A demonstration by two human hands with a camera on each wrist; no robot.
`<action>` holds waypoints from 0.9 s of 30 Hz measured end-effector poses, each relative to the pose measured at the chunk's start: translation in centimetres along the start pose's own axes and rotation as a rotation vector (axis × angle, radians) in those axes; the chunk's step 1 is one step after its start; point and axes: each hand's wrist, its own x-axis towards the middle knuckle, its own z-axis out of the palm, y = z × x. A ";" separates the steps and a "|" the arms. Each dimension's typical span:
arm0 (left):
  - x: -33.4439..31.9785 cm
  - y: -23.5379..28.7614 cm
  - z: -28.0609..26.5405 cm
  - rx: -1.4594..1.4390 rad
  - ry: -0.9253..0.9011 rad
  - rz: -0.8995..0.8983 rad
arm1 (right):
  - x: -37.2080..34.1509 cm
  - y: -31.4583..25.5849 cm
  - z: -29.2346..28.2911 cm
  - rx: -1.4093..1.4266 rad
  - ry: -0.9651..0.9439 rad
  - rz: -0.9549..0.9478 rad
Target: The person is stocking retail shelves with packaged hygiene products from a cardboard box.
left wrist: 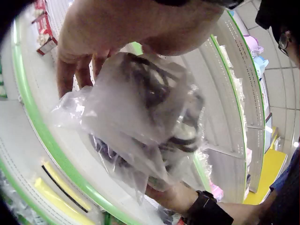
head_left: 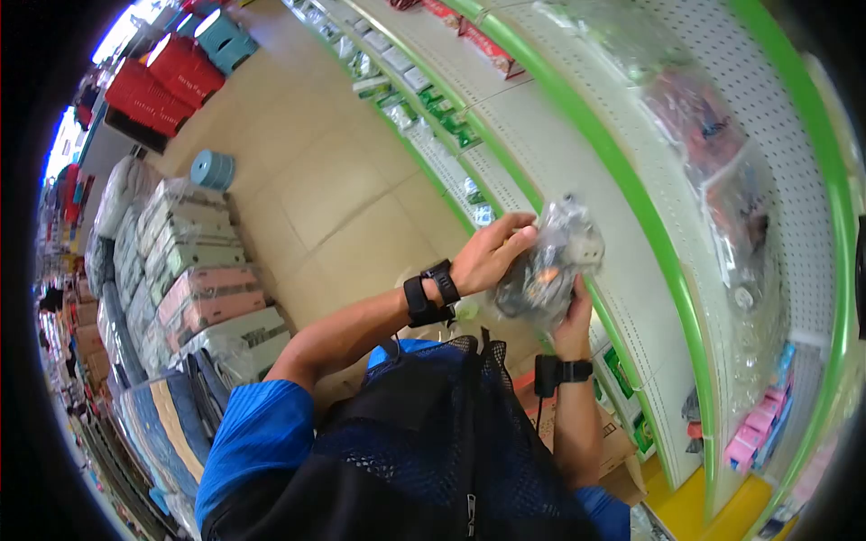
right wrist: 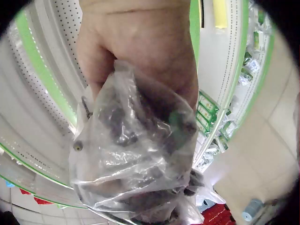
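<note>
A clear plastic bag (head_left: pixel 564 257) with grey and dark contents and a small orange patch is held up in front of the shelves. My left hand (head_left: pixel 492 257) grips its left side, thumb on the near face. From below, my right hand (head_left: pixel 575 320) holds the lower right of the bag. The left wrist view has the crinkled bag (left wrist: pixel 136 112) between the left hand (left wrist: pixel 136 26) above and the right hand (left wrist: pixel 171 194) beneath. Loose plastic of the bag (right wrist: pixel 136 154) covers much of the right hand's (right wrist: pixel 140 51) grip in the right wrist view.
White shelves with green edges (head_left: pixel 622 171) curve along the right. Bagged goods (head_left: pixel 695 126) lie on an upper shelf, and pink items (head_left: pixel 758 428) sit lower right. Packed bedding (head_left: pixel 194 261) is stacked at left. A blue drum-shaped stool (head_left: pixel 213 169) stands on the tiled floor.
</note>
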 end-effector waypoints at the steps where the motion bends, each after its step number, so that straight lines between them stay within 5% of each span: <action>1: 0.1 0.1 -0.6 0.035 -0.012 0.010 | 0.8 -0.4 1.0 -0.059 0.030 0.006; 3: 0.6 0.3 -1.7 0.046 -0.003 0.014 | 2.7 -1.3 2.7 -0.047 0.055 0.064; 5: 1.9 0.0 -3.1 0.468 -0.024 0.190 | 5.4 -1.8 3.8 -0.066 -0.029 0.033; 7: 4.5 -1.1 -3.9 0.590 0.127 0.395 | 8.1 -2.4 5.0 -0.138 0.052 0.043; 11: 10.7 -1.3 -5.8 0.451 0.073 0.288 | 13.9 -3.5 6.4 -0.215 0.043 -0.005; 14: 15.9 -2.9 -7.1 0.435 0.001 0.283 | 14.9 -2.6 11.9 -0.531 -0.006 -0.171; 16: 19.7 -3.5 -9.0 0.419 -0.127 0.231 | 18.8 -3.3 11.0 -1.209 -0.059 -0.542; 20: 25.9 -4.2 -11.1 0.478 -0.308 0.086 | 24.3 -5.0 10.1 -1.159 0.048 -0.535; 24: 29.6 -6.5 -10.0 0.609 -0.195 0.140 | 27.9 -6.8 9.5 -1.118 -0.004 -0.518; 26: 31.1 -6.8 -10.0 0.662 -0.191 0.108 | 29.4 -8.1 9.3 -0.589 -0.006 -0.184; 27: 32.0 -7.1 -9.9 0.721 -0.182 0.074 | 30.2 -8.2 9.8 -0.590 -0.005 -0.187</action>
